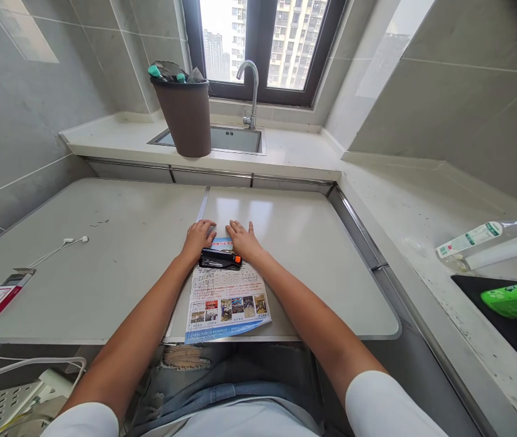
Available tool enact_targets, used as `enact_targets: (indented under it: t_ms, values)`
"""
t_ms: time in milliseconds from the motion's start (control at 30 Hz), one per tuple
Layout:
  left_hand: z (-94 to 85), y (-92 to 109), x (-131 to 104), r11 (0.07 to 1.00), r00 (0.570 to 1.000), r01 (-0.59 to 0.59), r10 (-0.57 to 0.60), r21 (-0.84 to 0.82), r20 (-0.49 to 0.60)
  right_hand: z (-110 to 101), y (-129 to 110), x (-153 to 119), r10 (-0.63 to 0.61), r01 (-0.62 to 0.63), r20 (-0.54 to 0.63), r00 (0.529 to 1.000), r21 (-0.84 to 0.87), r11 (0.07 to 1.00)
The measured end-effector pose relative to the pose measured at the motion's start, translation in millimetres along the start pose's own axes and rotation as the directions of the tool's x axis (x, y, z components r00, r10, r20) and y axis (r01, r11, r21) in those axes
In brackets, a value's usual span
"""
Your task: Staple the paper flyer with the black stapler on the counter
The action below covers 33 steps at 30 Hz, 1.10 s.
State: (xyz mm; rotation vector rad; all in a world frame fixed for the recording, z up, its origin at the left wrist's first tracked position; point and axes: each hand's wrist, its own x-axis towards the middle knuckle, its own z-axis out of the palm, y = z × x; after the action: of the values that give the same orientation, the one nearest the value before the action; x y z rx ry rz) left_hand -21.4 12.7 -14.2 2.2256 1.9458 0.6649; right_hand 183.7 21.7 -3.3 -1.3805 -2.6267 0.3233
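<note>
My left hand [198, 238] lies on the white table [126, 243] by the upper left corner of a printed flyer [229, 297], fingers apart. My right hand [244, 240] rests at the flyer's upper right edge, its fingers spread flat. Neither hand grips anything. Between my wrists, on top of the flyer, sits a black stapler-like object [220, 258] with an orange end pointing right. Coloured text, small photos and a blue band cover the flyer, and its lower end reaches the table's near edge.
A brown bin [185, 115] with bottles in it stands at the sink [235, 139] under a faucet [253, 91]. On the table's left are white earphones [74, 241] and a red-and-white box [2, 295]. Clear bottles [490, 240] and a green packet [516, 301] lie on the right counter.
</note>
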Motion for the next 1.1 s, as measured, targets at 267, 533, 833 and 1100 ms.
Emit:
enact_targets:
  t_ms: [267, 533, 833, 1100]
  values:
    - [-8.6, 2.2, -0.4, 0.994, 1.0, -0.011, 0.009, 0.109, 0.022, 0.0, -10.7, 17.8, -0.1, 0.095, 0.065, 0.993, 0.081, 0.992]
    - [-13.5, 4.9, -1.1, 0.995, 0.999, 0.0, -0.004, 0.102, 0.032, -3.0, -6.5, 12.0, -0.066, 0.099, -0.175, 0.982, 0.183, 0.978]
    - [-10.6, 5.0, -2.3, 1.0, 1.0, -0.005, 0.006, 0.029, -0.012, -39.1, 45.8, -58.9, -0.295, 0.306, -0.087, 0.951, 0.16, 0.938]
    - [-13.7, 9.2, -4.5, 0.992, 0.992, -0.123, 0.123, 0.004, -0.017, -33.3, 35.8, -76.8, -0.208, 0.213, -0.1, 0.973, 0.04, 0.976]
